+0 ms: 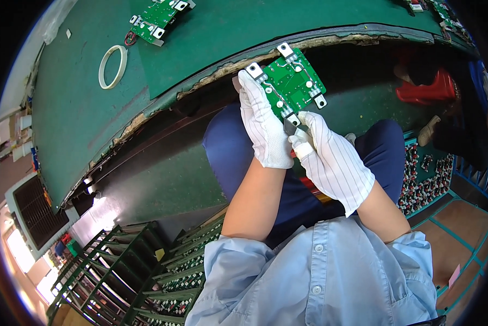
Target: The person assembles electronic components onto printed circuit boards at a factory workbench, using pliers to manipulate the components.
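A green circuit board [294,81] is held up just off the table's edge, tilted, its soldered side toward me. White-bodied parts with metal tabs stick out at its corners. My left hand [263,122], in a white glove, grips the board along its left side. My right hand [331,155], in a striped white glove, is closed at the board's lower corner. Its thumb and fingers pinch a small dark piece [291,127] against the tabbed part there. Most of that piece is hidden by the gloves, so its kind does not show.
On the green table [113,108] lie another circuit board [156,22] and a pale tape ring [113,66]. The table's front edge is chipped. Green racks with boards [173,277] stand at lower left; a tray of parts [426,179] and a red stool [429,89] are at right, near another person.
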A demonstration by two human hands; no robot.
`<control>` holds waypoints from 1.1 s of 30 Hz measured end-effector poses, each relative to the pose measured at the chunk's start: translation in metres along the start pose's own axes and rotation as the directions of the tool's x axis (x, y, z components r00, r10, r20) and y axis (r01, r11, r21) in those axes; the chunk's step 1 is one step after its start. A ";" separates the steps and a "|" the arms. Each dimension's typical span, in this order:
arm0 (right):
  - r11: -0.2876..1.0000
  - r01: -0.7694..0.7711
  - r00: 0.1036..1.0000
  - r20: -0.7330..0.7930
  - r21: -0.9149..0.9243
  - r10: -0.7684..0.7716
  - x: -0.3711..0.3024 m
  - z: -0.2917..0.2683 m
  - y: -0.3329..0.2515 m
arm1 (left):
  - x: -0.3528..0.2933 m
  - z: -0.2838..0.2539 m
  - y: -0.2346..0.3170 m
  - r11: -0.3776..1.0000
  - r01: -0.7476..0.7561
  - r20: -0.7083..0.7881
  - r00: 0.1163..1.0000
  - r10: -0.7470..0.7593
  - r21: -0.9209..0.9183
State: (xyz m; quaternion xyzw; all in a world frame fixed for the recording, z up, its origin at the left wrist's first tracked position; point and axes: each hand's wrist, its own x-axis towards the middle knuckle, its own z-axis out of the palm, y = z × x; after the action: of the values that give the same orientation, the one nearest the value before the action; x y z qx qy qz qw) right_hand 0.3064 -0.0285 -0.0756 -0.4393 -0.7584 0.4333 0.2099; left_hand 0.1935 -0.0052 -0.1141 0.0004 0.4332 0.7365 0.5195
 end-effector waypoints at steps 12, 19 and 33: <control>0.988 -0.038 0.995 0.098 0.153 0.023 0.004 -0.005 0.003 | 0.001 -0.002 0.000 0.997 0.071 0.059 0.996 -0.071 -0.009; 0.999 0.008 0.996 0.089 0.048 -0.012 0.006 -0.006 0.006 | -0.002 0.001 0.001 0.997 0.053 0.042 0.998 -0.055 0.053; 0.999 0.018 0.993 0.120 0.032 -0.022 0.005 -0.010 0.007 | -0.001 0.001 0.001 0.996 0.069 0.041 0.997 -0.072 0.060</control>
State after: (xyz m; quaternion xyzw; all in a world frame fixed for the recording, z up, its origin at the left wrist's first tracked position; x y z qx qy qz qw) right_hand 0.3137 -0.0183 -0.0763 -0.4015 -0.7672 0.4686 0.1748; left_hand 0.1937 -0.0049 -0.1124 0.0163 0.4428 0.7047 0.5542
